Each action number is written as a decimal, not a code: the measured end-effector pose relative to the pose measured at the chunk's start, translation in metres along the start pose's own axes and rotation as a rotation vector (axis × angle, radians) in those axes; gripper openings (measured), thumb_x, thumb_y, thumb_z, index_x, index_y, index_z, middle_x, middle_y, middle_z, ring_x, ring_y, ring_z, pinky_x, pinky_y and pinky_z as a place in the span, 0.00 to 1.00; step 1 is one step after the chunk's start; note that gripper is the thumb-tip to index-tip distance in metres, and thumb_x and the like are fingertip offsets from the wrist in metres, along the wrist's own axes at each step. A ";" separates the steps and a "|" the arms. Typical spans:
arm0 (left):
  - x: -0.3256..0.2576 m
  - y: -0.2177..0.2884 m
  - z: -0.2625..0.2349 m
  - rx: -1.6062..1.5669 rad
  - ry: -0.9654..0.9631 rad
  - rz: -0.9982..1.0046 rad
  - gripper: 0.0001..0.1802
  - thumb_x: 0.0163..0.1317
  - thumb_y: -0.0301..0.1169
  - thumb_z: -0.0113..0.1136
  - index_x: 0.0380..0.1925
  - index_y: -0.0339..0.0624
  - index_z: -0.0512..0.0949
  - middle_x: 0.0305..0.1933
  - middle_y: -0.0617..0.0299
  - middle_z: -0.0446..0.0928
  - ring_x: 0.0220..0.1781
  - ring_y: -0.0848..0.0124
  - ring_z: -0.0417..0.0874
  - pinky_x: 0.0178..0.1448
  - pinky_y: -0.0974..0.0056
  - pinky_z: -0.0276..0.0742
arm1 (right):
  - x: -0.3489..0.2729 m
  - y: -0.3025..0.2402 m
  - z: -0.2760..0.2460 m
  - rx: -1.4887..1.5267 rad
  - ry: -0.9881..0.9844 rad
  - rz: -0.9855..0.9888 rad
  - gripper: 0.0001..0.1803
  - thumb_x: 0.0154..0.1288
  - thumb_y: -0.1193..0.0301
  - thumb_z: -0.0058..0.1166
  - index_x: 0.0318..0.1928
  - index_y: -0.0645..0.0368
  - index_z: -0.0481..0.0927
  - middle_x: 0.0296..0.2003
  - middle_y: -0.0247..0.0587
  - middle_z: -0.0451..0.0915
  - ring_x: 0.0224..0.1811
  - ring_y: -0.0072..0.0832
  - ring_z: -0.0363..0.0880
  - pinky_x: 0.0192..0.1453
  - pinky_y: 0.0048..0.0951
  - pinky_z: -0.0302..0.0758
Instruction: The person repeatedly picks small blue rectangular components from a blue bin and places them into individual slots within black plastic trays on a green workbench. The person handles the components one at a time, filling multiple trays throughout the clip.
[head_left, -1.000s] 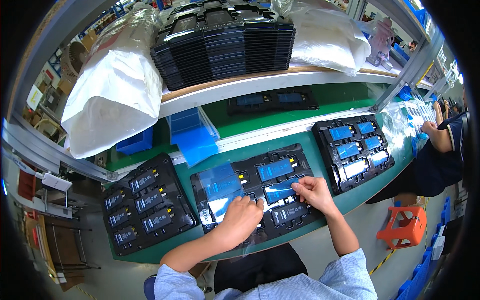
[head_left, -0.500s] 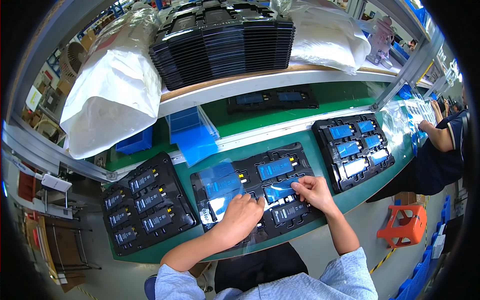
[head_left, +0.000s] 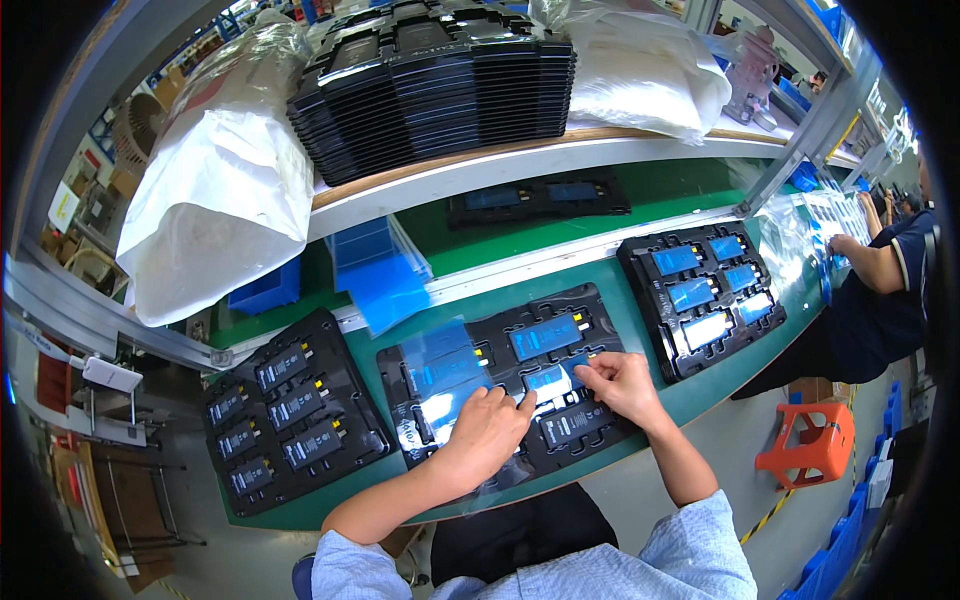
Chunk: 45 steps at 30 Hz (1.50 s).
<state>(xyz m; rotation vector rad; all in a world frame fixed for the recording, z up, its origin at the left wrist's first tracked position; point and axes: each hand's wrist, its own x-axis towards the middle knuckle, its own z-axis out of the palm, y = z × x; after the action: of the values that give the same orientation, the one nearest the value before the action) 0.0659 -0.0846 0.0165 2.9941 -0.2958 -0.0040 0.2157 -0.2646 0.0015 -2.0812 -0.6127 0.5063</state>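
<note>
In front of me lies a black plastic tray (head_left: 548, 462) with flat rectangular battery packs in its pockets. My right hand (head_left: 622, 388) pinches the end of a blue film (head_left: 582, 366) at the middle battery of the right column. At that battery's left end is the index fingertip of my left hand (head_left: 487, 435). The other left fingers are curled over a translucent sheet with blue film patches (head_left: 435, 350), which covers the tray's left half. Above, a battery (head_left: 546, 338) looks blue; below, a dark battery (head_left: 574, 424) shows its label.
A tray of dark batteries (head_left: 375, 436) stands left, a tray of blue-covered ones (head_left: 655, 340) right. Blue film sheets (head_left: 375, 265) lie behind. The shelf bears stacked black trays (head_left: 430, 110) and plastic-wrapped bundles (head_left: 215, 210). A co-worker (head_left: 880, 290) is at far right; an orange stool (head_left: 808, 445) stands below.
My right fingers have shifted slightly left along the middle battery, and the blue film's end now lifts there. The left hand stays almost in place. The whole view has shifted slightly.
</note>
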 end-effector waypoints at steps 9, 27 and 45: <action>0.000 0.002 0.002 0.010 0.013 -0.004 0.24 0.54 0.29 0.58 0.53 0.36 0.77 0.25 0.57 0.77 0.34 0.64 0.78 0.40 0.60 0.72 | 0.002 -0.013 0.005 -0.461 0.108 -0.138 0.15 0.52 0.63 0.67 0.23 0.64 0.81 0.20 0.46 0.81 0.23 0.41 0.81 0.29 0.35 0.77; -0.007 0.023 -0.074 -0.850 0.520 -0.008 0.37 0.55 0.17 0.62 0.66 0.38 0.63 0.60 0.55 0.75 0.59 0.62 0.77 0.52 0.63 0.79 | -0.064 0.003 -0.002 0.882 -0.234 -0.088 0.10 0.69 0.70 0.53 0.43 0.66 0.80 0.41 0.38 0.80 0.40 0.22 0.78 0.47 0.25 0.76; -0.017 0.021 -0.081 -1.107 0.354 -0.241 0.34 0.54 0.24 0.68 0.62 0.37 0.67 0.36 0.57 0.85 0.40 0.75 0.84 0.52 0.68 0.75 | -0.068 -0.029 -0.008 0.526 0.044 -0.355 0.23 0.54 0.69 0.68 0.48 0.65 0.76 0.41 0.36 0.73 0.43 0.23 0.71 0.49 0.25 0.69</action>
<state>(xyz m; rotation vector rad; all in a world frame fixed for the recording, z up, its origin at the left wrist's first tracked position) 0.0463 -0.0906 0.0997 1.8630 0.1010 0.2460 0.1593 -0.2959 0.0381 -1.4468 -0.7164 0.3648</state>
